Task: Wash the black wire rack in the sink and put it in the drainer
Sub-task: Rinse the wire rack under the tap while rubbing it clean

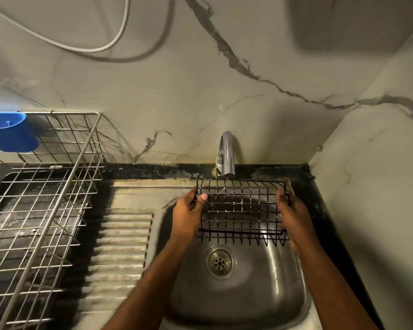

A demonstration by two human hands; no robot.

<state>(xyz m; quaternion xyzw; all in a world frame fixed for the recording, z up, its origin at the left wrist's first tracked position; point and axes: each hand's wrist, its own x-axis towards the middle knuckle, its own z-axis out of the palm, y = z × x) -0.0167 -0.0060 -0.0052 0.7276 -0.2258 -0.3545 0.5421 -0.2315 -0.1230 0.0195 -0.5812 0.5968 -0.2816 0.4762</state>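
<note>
Black wire rack [242,211] held over sink [284,303] under running tap [227,154], L hand [188,210] & R hand [293,214] gripping its ends, steel drainer [57,186] well apart at left w/ blue cup [10,131].

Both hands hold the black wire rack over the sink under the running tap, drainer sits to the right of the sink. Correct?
One error: the drainer sits to the left of the sink, not the right, as the head view shows. The rest holds: the left hand and right hand grip the ends of the black wire rack over the sink, under the running tap.
</note>
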